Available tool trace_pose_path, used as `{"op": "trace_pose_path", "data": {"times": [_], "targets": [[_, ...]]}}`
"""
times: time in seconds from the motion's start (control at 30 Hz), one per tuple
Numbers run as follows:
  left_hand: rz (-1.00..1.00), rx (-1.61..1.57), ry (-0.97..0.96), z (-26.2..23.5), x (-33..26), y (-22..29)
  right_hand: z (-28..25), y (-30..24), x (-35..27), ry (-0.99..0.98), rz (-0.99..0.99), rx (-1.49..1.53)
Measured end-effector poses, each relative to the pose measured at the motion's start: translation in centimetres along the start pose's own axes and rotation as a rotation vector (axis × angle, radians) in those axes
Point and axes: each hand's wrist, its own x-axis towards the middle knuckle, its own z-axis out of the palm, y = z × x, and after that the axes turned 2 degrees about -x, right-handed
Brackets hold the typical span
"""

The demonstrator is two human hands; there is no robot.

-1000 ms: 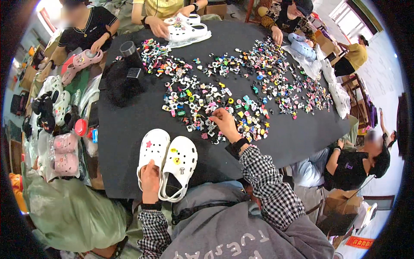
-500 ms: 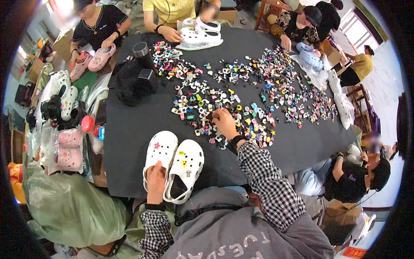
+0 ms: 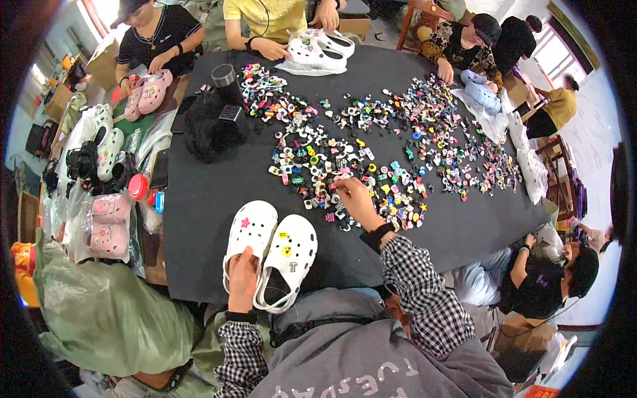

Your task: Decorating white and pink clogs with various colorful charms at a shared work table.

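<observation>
A pair of white foam clogs (image 3: 300, 242) rests side by side at the table's near edge, toes pointing away from me. My left hand (image 3: 243, 278) grips the left clog (image 3: 255, 222) at its heel opening, thumb on top. A pink star charm (image 3: 245, 222) sits on that clog; yellow charms (image 3: 286, 251) and a letter-shaped charm (image 3: 293, 266) are on the other. Over the near part of a spread of small colourful shoe charms (image 3: 434, 126), my right hand (image 3: 359, 202) has its fingertips pinched together. Whatever lies between them is too small to make out.
The table has a black cover (image 3: 206, 219). A dark cylinder (image 3: 224, 75) stands at its far left. Wrapped pink clogs (image 3: 109, 229) and a red-lidded jar (image 3: 139, 188) lie leftward. Around the table, other people handle white clogs (image 3: 317, 53), pink clogs (image 3: 154, 93) and blue clogs (image 3: 483, 93).
My right hand has shifted slightly right and nearer me, its fingers drawn together. Across the table, the person in yellow has tilted the white clogs and moved a hand off them.
</observation>
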Motion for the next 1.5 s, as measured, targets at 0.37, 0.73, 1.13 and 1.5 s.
{"op": "trace_pose_path", "data": {"times": [0.37, 0.73, 1.13, 1.5], "targets": [[-0.047, 0.006, 0.005, -0.9, 0.2, -0.1, -2.8, -0.8, -7.8, -0.057, 0.172, 0.048], [-0.053, 0.025, -0.067, -1.0, 0.6, 0.1, -2.1, 0.1, -12.2, -0.098, 0.208, 0.056], [0.006, 0.032, 0.017, 0.4, -0.2, 0.1, -2.8, -1.2, -9.7, 0.127, 0.029, -0.270], [-0.018, 0.028, 0.020, -1.3, 0.3, -0.2, -1.6, -0.6, -10.3, -0.034, -0.052, -0.474]]}}
